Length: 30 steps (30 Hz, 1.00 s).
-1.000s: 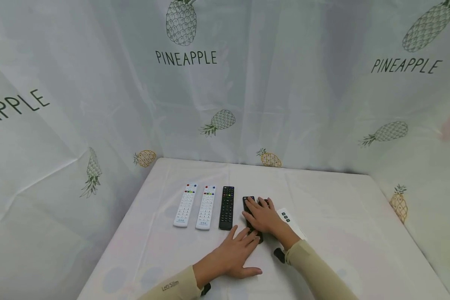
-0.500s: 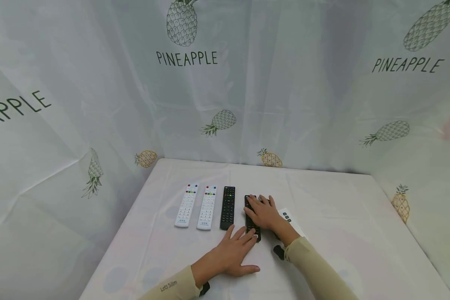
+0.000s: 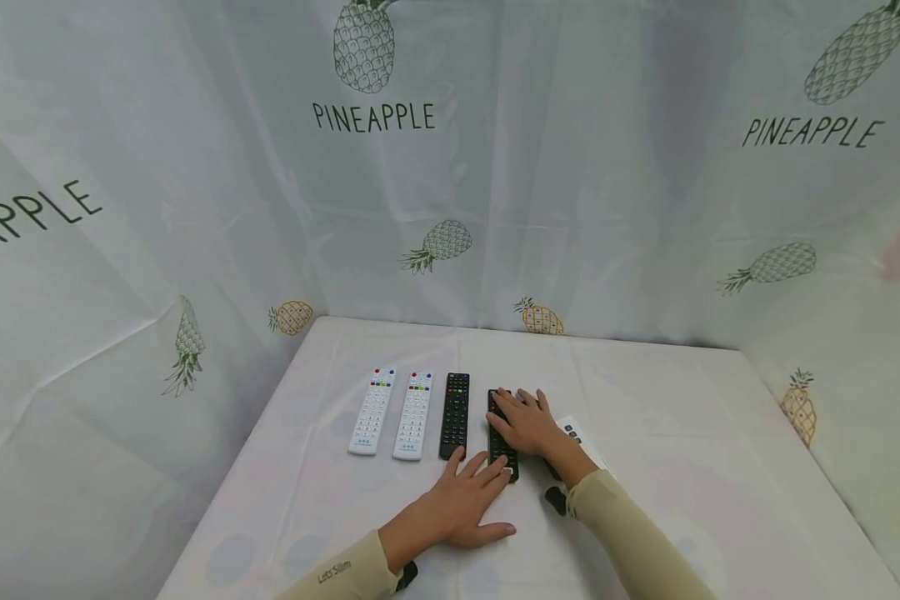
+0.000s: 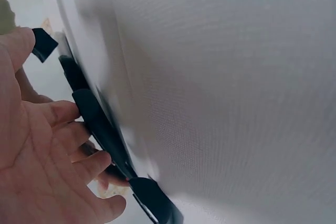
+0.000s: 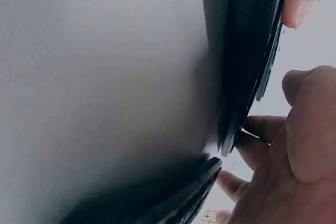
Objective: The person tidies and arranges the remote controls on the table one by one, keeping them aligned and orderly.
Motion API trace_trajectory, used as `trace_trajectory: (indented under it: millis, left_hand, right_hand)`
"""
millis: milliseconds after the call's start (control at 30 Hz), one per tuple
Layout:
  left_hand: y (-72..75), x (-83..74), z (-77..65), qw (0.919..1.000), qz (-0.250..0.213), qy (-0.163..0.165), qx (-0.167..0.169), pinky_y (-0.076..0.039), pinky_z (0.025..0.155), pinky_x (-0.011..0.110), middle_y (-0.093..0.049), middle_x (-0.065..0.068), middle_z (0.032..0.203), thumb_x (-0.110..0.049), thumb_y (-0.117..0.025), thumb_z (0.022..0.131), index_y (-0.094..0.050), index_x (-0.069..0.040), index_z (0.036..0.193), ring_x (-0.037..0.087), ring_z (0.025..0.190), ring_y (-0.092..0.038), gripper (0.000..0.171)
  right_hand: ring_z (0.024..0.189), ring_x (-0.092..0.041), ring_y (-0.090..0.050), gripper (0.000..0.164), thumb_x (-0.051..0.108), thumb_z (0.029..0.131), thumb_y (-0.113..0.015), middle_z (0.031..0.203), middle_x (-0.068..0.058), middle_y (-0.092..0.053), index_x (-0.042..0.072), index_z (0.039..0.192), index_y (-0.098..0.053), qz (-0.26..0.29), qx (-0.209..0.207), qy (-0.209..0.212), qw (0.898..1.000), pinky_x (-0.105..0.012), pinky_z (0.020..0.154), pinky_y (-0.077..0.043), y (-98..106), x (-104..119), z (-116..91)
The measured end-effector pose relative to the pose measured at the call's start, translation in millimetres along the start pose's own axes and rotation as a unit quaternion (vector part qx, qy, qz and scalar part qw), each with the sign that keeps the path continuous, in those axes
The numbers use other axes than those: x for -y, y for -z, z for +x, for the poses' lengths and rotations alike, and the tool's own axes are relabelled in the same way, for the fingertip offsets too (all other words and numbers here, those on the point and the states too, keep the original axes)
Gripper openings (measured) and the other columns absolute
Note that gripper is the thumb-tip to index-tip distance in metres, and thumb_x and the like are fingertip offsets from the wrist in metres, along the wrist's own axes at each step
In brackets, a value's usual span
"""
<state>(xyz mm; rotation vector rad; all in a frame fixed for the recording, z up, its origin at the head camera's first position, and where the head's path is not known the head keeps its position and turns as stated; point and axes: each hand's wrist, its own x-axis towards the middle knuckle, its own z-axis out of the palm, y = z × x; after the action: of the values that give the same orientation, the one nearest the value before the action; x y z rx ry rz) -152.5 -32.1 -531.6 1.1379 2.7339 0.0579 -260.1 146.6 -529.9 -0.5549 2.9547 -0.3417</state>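
In the head view, my right hand [image 3: 527, 425] rests over the upper part of a black remote control [image 3: 502, 454], fingers stretched out. My left hand [image 3: 461, 504] lies spread, with fingertips at the lower end of that same remote. The right wrist view shows fingers of both hands against the edge of this black remote [image 5: 252, 51]. A second black remote [image 3: 552, 470] is mostly hidden under the right hand and wrist. Just right of it lies a white remote [image 3: 576, 433], partly covered by the right forearm.
Left of the hands, another black remote [image 3: 454, 417] and two white remotes, one inner [image 3: 413, 417] and one outer [image 3: 372, 412], lie side by side. A white cloth covers the table [image 3: 682, 417]. Pineapple-print curtains [image 3: 592, 167] enclose its back and sides.
The black remote under both hands has turned from slanting to nearly upright in the row, its lower end shifting left. My left hand has slid slightly left with it.
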Motion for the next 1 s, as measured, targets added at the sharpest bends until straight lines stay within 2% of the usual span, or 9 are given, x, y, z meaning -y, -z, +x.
trace_trajectory:
  millis: [233, 533, 800, 1000]
  left_hand:
    - [3.9, -0.6, 0.4, 0.9999, -0.007, 0.009, 0.003, -0.018, 0.118, 0.062, -0.021, -0.004, 0.165, -0.074, -0.027, 0.095, -0.030, -0.023, 0.156, 0.026, 0.152, -0.020, 0.080]
    - [3.8, 1.1, 2.7, 0.9997, 0.015, 0.014, -0.010, -0.017, 0.118, 0.062, -0.025, -0.003, 0.164, -0.075, -0.026, 0.095, -0.033, -0.024, 0.155, 0.028, 0.152, -0.023, 0.079]
    - [7.0, 3.3, 4.6, 0.9996, 0.007, 0.026, 0.002, -0.014, 0.119, 0.062, -0.025, -0.005, 0.164, -0.072, -0.031, 0.096, -0.033, -0.026, 0.155, 0.027, 0.152, -0.023, 0.075]
    - [12.0, 4.3, 4.7, 0.9995, 0.006, 0.029, 0.006, -0.015, 0.119, 0.062, -0.026, -0.005, 0.164, -0.072, -0.030, 0.096, -0.034, -0.026, 0.155, 0.028, 0.151, -0.025, 0.075]
  right_hand:
    - [0.145, -0.041, -0.033, 0.060, 0.051, 0.103, -0.038, 0.157, -0.008, -0.040, 0.015, 0.151, -0.042, 0.002, 0.006, -0.005, 1.000, -0.067, 0.117, -0.014, -0.3, 0.6, 1.5]
    - [0.146, -0.042, -0.031, 0.061, 0.052, 0.103, -0.037, 0.158, -0.007, -0.038, 0.016, 0.152, -0.041, 0.006, 0.012, -0.014, 1.000, -0.067, 0.117, -0.011, -4.9, -2.6, 8.1]
    - [0.146, -0.043, -0.030, 0.061, 0.051, 0.103, -0.037, 0.159, -0.007, -0.038, 0.015, 0.152, -0.040, 0.009, 0.013, -0.019, 1.000, -0.067, 0.117, -0.010, -1.0, 1.1, 9.4]
    - [0.146, -0.043, -0.030, 0.061, 0.052, 0.103, -0.038, 0.159, -0.007, -0.037, 0.015, 0.152, -0.041, 0.013, 0.013, -0.025, 1.000, -0.068, 0.117, -0.009, 1.7, 3.8, 11.9]
